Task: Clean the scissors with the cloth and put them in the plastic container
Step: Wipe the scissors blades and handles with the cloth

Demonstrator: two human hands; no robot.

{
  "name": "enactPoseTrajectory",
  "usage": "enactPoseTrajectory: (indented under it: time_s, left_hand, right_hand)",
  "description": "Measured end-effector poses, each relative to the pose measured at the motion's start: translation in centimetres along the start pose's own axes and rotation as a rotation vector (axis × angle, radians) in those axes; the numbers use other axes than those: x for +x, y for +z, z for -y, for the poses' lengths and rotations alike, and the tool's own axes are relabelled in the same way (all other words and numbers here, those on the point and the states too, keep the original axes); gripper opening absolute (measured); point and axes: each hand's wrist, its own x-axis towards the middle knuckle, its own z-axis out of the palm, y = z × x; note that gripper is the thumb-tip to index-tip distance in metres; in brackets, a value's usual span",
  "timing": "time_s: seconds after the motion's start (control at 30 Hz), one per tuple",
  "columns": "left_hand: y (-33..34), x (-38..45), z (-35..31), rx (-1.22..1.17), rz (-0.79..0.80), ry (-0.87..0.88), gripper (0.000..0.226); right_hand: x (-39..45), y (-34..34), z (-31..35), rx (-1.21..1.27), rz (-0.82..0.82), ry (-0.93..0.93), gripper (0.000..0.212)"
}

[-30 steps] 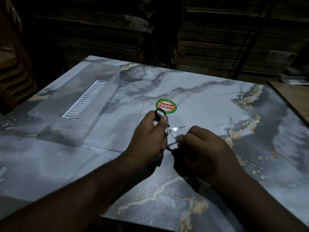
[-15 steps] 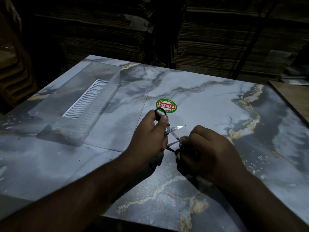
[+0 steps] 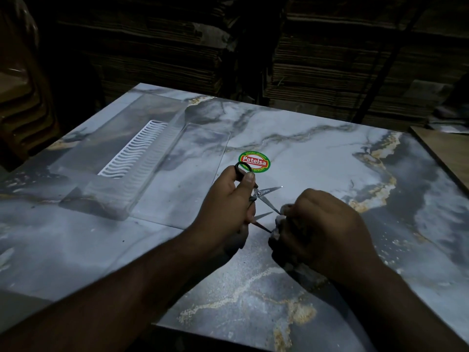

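Small scissors (image 3: 265, 194) with black handles are held over the marble table, blades spread apart. My left hand (image 3: 229, 199) grips their handles, thumb through one ring. My right hand (image 3: 317, 229) is curled round a pale cloth (image 3: 280, 219), most of it hidden in the fist, and pinches it on the tip of one blade. The clear plastic container (image 3: 132, 174) lies to the left on the table, with a white ribbed insert (image 3: 137, 148) inside; its clear lid lies flat beside it.
A round green and red sticker (image 3: 254, 161) sits on the table (image 3: 330, 158) just beyond my left hand. Stacks of cardboard sheets (image 3: 342, 59) stand behind the table. A wooden surface (image 3: 446, 151) adjoins at the right edge.
My right hand with the cloth has slid outward along the blade toward its tip. The left hand has stayed where it was, holding the scissors.
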Motion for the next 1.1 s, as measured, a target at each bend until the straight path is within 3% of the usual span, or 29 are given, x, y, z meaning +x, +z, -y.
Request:
enactPoseTrajectory:
  time_s: [0.1, 0.23, 0.33, 0.5, 0.57, 0.7, 0.87, 1.0, 1.1]
  left_hand:
    - [0.1, -0.3, 0.2, 0.062, 0.034, 0.015, 0.024]
    - [0.0, -0.2, 0.3, 0.067, 0.063, 0.043, 0.022]
    - [-0.4, 0.3, 0.4, 0.080, 0.076, 0.067, 0.023]
    - [-0.4, 0.5, 0.6, 0.086, 0.062, 0.072, 0.025]
    - [-0.3, 0.2, 0.7, 0.046, 0.060, 0.049, 0.025]
    - [-0.2, 0.1, 0.5, 0.056, 0.060, 0.084, 0.023]
    - [-0.4, 0.3, 0.4, 0.071, 0.081, 0.181, 0.022]
    - [0.5, -0.8, 0.6, -0.014, 0.117, 0.225, 0.025]
    - [0.6, -1.5, 0.8, -0.142, 0.161, 0.191, 0.045]
  right_hand:
    - [0.0, 0.1, 0.0, 0.104, -0.099, 0.053, 0.011]
    - [0.2, 0.9, 0.4, 0.131, -0.022, 0.050, 0.021]
    - [0.2, 0.9, -0.9, 0.071, -0.029, 0.157, 0.017]
    - [-0.1, -0.4, -1.4, 0.105, -0.190, 0.315, 0.022]
    - [0.4, -0.5, -0.3, 0.157, -0.207, 0.250, 0.020]
    - [0.6, 0.6, 0.6, 0.123, -0.068, 0.080, 0.020]
    - [0.4, -0.7, -1.1, 0.186, -0.120, 0.424, 0.017]
    - [1.5, -1.4, 0.3, 0.658, -0.102, 0.770, 0.007]
    - [2.2, -1.9, 0.7, 0.853, -0.120, 0.869, 0.013]
